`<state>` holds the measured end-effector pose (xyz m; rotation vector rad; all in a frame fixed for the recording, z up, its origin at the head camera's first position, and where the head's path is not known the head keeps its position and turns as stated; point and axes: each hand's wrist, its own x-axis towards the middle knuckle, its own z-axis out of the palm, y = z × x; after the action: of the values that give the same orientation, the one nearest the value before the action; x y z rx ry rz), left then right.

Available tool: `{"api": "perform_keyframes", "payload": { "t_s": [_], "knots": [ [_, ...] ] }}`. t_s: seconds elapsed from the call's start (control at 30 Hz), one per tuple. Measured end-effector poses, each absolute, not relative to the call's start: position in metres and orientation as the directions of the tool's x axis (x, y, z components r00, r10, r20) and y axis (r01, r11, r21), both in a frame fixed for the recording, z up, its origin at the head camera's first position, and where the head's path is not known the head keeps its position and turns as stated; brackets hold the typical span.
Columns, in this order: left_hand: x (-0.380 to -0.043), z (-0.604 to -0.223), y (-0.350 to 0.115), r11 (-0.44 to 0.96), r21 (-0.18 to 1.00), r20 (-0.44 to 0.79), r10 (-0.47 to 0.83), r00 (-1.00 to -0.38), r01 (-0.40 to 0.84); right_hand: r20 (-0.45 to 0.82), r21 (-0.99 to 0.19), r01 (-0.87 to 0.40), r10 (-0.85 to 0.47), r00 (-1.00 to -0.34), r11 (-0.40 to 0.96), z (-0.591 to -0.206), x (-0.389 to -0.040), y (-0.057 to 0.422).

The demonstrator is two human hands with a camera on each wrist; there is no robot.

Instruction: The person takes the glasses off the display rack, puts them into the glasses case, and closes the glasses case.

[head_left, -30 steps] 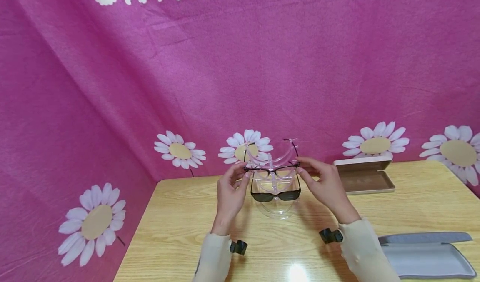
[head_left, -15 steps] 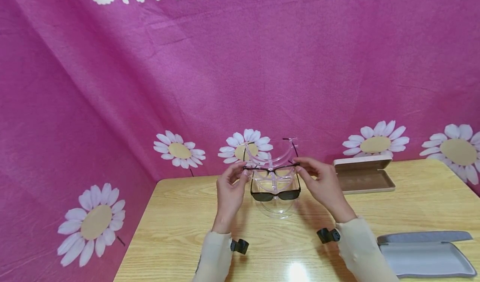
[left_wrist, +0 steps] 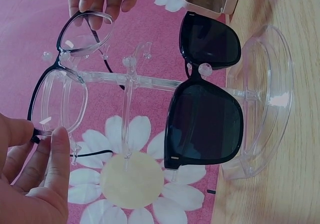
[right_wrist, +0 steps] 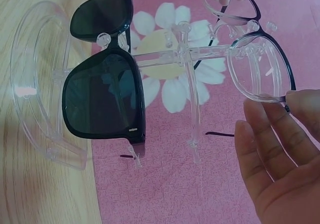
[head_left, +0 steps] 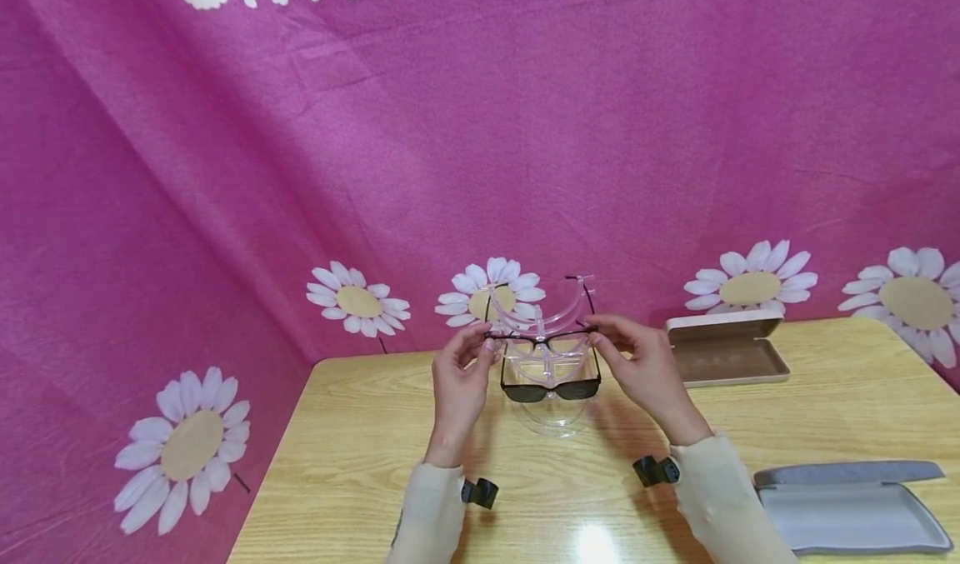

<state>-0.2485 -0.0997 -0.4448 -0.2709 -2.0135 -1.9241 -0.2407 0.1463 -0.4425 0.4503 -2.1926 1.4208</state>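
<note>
A clear plastic eyewear stand (left_wrist: 275, 104) rises from the table. At its upper level is a pair of eyeglasses (left_wrist: 65, 97) with a black top rim and clear lower rims, temples pointing back toward the cloth. My left hand (head_left: 460, 385) pinches the left end of the eyeglasses' front between thumb and fingers. At the opposite end, my right hand (head_left: 648, 368) holds the other hinge corner the same way. Below them, dark sunglasses (right_wrist: 102, 94) rest on a lower arm of the stand, their bridge over a clear nose peg (left_wrist: 205, 70). Neither hand touches the sunglasses.
Behind the stand, a pink cloth (head_left: 637, 147) with white daisies hangs at the back and left of the wooden table (head_left: 352, 431). An opened brown-lined glasses case (head_left: 731, 362) lies right of the stand. Another opened case, grey (head_left: 847, 518), lies nearer at front right.
Over the last second the top rim of the eyeglasses has tilted and shifted a touch upward and left with both hands. The grip at both ends stays; the sunglasses and cases stay put.
</note>
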Motion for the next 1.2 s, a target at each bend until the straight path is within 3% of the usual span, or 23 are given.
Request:
{"api": "perform_keyframes", "payload": {
  "t_s": [1.2],
  "knots": [
    [-0.2410,-0.4388,-0.0984,0.046,0.919,0.393,-0.113,-0.912,0.391,0.566,-0.734,-0.514,-0.019,-0.824,0.444,-0.4365,-0.2341,0.1503]
  ]
}}
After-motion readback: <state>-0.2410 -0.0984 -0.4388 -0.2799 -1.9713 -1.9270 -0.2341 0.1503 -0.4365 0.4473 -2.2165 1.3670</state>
